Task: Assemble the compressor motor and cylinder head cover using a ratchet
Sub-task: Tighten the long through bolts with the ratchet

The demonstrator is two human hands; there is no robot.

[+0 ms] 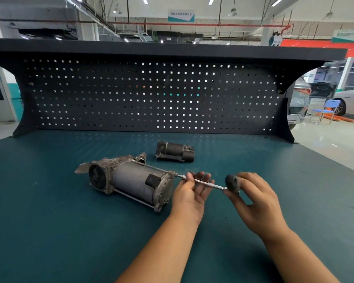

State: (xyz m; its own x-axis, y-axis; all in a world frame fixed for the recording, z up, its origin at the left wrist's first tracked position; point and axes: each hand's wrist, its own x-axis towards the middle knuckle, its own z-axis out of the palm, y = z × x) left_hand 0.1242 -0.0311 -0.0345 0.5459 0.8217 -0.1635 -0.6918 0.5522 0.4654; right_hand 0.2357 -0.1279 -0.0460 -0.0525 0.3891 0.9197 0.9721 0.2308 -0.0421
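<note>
The compressor motor (131,180) is lying mid-table (49,221), its long axis running back-left to front-right. The ratchet (206,183) is extending along that line, its tip meeting a bolt (173,173) at the motor's right end. The left hand (190,195), the one nearer the motor, is pinching the shaft between its thumb and nearly straight fingers (205,177). The right hand (253,199) is gripping the blurred dark handle.

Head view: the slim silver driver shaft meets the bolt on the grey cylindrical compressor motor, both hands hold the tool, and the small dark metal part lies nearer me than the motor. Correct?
One error: the small dark metal part lies beyond the grey cylindrical compressor motor, toward the black pegboard, as the head view shows. The rest holds.
</note>
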